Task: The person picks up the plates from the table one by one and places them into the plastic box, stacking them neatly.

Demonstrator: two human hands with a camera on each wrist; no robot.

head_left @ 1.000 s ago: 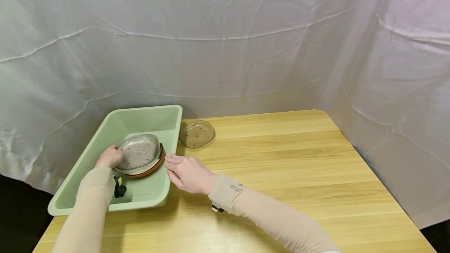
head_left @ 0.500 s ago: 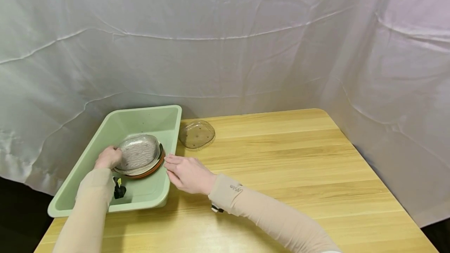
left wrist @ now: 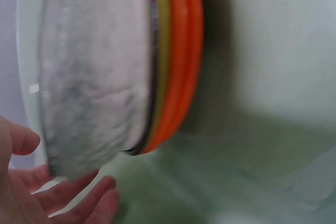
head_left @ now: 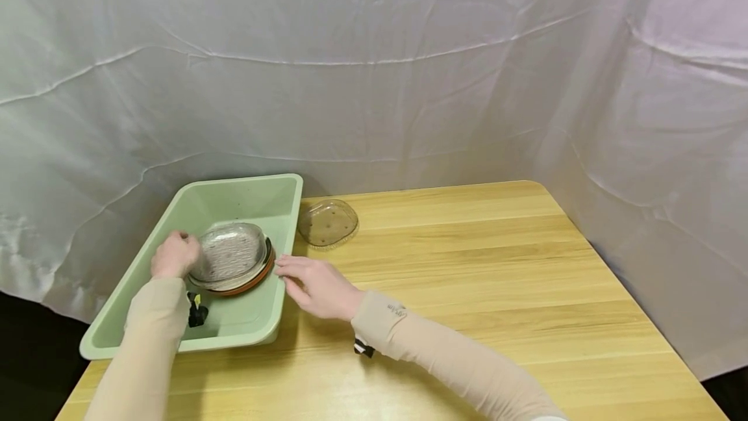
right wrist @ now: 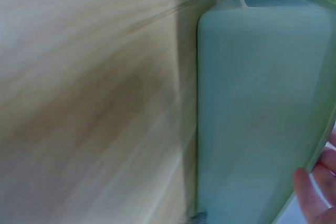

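Inside the green basin, toward its middle, sits a stack topped by a clear textured dish. Beneath it show a dark rim, a yellowish edge and orange plates. My left hand is at the stack's left edge; in the left wrist view its thumb stands apart from the dish, and the loosely spread fingers lie at and partly behind the dish's edge. My right hand holds the basin's right rim, thumb on the outer side and fingers over the rim.
Just right of the basin, a clear brownish scalloped dish lies on the wooden table. A grey-white cloth hangs behind the table and along the right side. The basin stands at the table's left edge.
My left hand has risen slightly and loosened from the edge of the clear textured dish. The right hand has shifted only slightly at the rim. The stack stays in place.
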